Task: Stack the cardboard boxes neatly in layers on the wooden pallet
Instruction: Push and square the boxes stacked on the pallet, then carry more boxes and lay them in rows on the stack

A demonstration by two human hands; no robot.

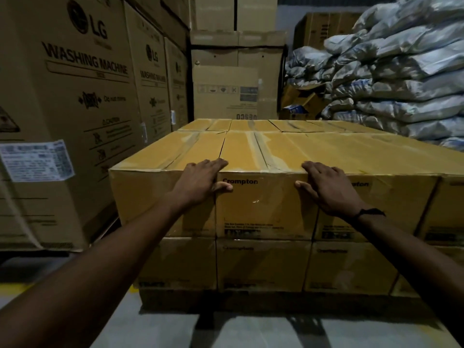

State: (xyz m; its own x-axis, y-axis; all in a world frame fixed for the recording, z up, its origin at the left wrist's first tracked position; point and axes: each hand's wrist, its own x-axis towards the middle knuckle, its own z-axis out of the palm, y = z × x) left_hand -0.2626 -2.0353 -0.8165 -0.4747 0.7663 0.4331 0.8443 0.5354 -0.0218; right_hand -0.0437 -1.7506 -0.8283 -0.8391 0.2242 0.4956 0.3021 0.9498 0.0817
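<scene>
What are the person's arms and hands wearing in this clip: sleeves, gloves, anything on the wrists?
Both forearms are bare as far as the frame shows, with no sleeves in view. Neither the left hand nor the right hand wears a glove. A thin dark band circles the right wrist; the left wrist shows nothing. No rings can be made out.

Middle top-layer Crompton box [263,204] is flanked by both hands: left hand [200,180] and right hand [326,184] are laid over front upper corners, fingers on top, thumbs on front face. Second box layer [261,264] is seen beneath. LG washing machine cartons [70,96] are stacked left, grey sacks [401,84] right.
</scene>
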